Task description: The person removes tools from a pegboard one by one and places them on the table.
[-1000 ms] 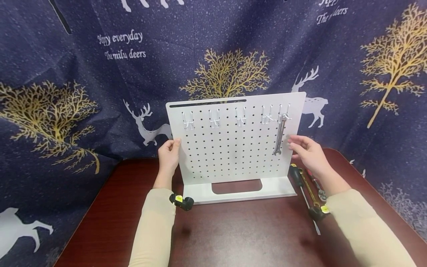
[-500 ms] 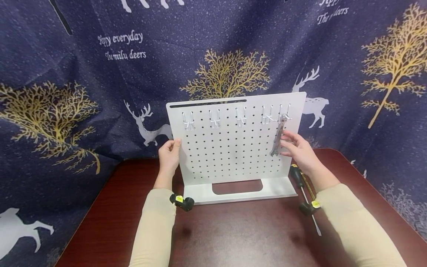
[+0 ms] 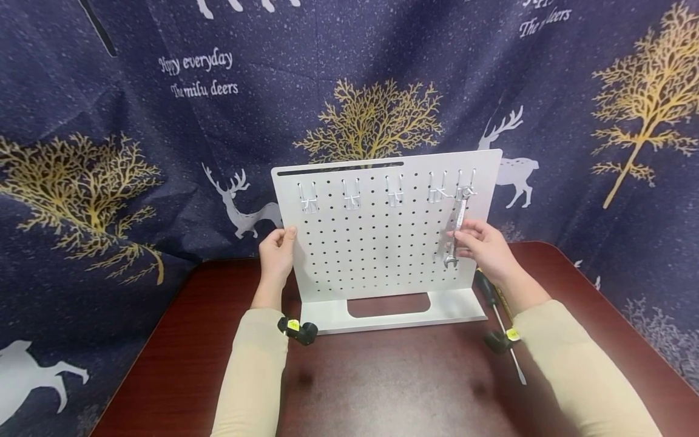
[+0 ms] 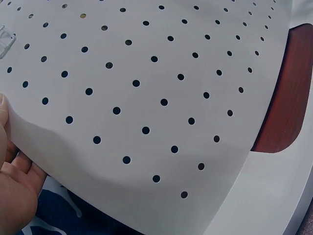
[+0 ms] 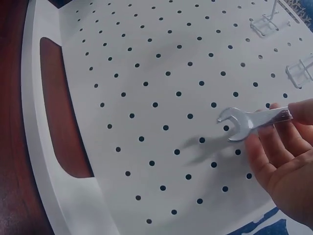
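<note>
A white pegboard (image 3: pixel 377 243) stands upright on its flat base. At its left edge my left hand (image 3: pixel 275 255) grips the panel, thumb in front and fingers behind, as the left wrist view shows too. On the right side, my right hand (image 3: pixel 488 247) pinches a silver wrench (image 3: pixel 460 213) by its shaft between thumb and fingers. The wrench's upper end is at the rightmost hook (image 3: pixel 468 189); whether it still hangs on the prong is too small to tell. Its lower open end (image 5: pixel 239 125) stands off the panel in the right wrist view, casting a shadow.
Several wire hooks (image 3: pixel 352 200) line the board's upper part. A screwdriver (image 3: pixel 505 331) with a dark handle lies on the red-brown table (image 3: pixel 393 376) at the right, with a yellowish tool (image 3: pixel 503 300) partly hidden beside it. A patterned cloth (image 3: pixel 262 121) hangs behind.
My right hand has moved left from near the board's right edge to the wrench and now holds it. The wrench's lower end has swung away from the panel. My left hand stays put.
</note>
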`<state>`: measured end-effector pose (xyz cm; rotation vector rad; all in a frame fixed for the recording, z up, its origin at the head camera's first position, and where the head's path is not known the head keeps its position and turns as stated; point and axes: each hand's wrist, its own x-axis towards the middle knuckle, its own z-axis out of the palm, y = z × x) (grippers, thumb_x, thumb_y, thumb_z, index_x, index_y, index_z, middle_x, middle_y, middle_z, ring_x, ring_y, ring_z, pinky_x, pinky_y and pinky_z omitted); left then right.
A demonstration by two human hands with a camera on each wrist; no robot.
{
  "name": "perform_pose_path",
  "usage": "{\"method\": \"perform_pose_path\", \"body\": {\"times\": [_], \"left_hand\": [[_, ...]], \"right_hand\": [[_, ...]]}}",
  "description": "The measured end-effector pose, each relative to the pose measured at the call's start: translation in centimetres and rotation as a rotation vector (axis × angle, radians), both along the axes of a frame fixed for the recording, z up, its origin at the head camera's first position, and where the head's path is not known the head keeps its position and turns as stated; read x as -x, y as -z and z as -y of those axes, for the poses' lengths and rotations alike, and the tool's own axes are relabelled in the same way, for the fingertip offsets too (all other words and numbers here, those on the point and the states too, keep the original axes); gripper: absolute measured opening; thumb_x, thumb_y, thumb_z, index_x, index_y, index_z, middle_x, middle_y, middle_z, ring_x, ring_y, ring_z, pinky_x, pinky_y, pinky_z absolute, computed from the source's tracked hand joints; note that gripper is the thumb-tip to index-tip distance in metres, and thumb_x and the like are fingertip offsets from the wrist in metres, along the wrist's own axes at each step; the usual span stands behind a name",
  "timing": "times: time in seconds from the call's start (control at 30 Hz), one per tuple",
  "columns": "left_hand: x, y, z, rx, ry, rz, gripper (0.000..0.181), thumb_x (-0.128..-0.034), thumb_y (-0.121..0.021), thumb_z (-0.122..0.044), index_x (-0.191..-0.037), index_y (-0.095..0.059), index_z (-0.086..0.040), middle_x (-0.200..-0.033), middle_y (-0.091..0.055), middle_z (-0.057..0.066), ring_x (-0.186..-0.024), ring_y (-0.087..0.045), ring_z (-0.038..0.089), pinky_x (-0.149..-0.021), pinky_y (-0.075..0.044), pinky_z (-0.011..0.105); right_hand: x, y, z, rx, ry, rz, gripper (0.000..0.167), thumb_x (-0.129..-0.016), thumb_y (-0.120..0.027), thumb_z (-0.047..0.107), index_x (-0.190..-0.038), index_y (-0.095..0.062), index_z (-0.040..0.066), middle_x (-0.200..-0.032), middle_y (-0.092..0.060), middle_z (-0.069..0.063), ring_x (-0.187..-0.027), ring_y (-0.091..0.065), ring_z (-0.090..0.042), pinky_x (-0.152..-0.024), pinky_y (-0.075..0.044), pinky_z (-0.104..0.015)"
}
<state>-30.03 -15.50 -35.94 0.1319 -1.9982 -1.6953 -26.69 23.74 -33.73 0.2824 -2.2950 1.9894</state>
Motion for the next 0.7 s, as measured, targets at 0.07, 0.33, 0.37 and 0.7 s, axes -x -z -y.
{"method": "perform_pose_path", "body": {"times": [0.07, 0.33, 0.37, 0.7], "left_hand": [[0.0, 0.0, 0.0, 0.001, 0.000, -0.002, 0.034, -0.0917, -0.062, -0.030, -0.088, -0.065, 0.004, -0.059, -0.048, -0.009, -0.061, -0.046, 0.007, -0.056, -0.039, 0.021], [0.1, 0.0, 0.0, 0.002, 0.003, -0.008, 0.033, -0.0918, -0.062, -0.029, -0.088, -0.066, 0.003, -0.059, -0.048, -0.008, -0.062, -0.046, 0.008, -0.056, -0.038, 0.021], [0.1, 0.0, 0.1, 0.002, 0.004, -0.004, 0.033, -0.0918, -0.062, -0.030, -0.088, -0.066, 0.003, -0.059, -0.049, -0.007, -0.062, -0.046, 0.009, -0.056, -0.038, 0.021], [0.2, 0.0, 0.1, 0.003, 0.009, 0.013, 0.032, -0.0923, -0.061, -0.030, -0.088, -0.066, 0.001, -0.061, -0.050, -0.006, -0.064, -0.048, 0.010, -0.056, -0.040, 0.022]], "right_hand": [[-0.1, 0.1, -0.1, -0.017, 0.006, -0.003, 0.038, -0.097, -0.052, 0.016, -0.125, -0.041, -0.008, -0.090, -0.067, 0.018, -0.084, -0.067, -0.002, -0.074, -0.053, -0.019], [-1.0, 0.1, -0.5, 0.040, -0.035, -0.022, 0.022, -0.096, -0.056, 0.016, -0.111, -0.048, 0.002, -0.089, -0.070, 0.014, -0.083, -0.069, -0.004, -0.070, -0.054, -0.020], [-1.1, 0.1, -0.5, 0.031, -0.034, -0.027, 0.022, -0.096, -0.056, 0.016, -0.111, -0.048, 0.001, -0.088, -0.070, 0.014, -0.083, -0.068, -0.003, -0.070, -0.053, -0.020], [-2.6, -0.1, -1.0, 0.030, -0.036, -0.073, 0.017, -0.095, -0.057, 0.011, -0.107, -0.052, 0.000, -0.087, -0.071, 0.014, -0.080, -0.069, -0.004, -0.070, -0.054, -0.019]]}}
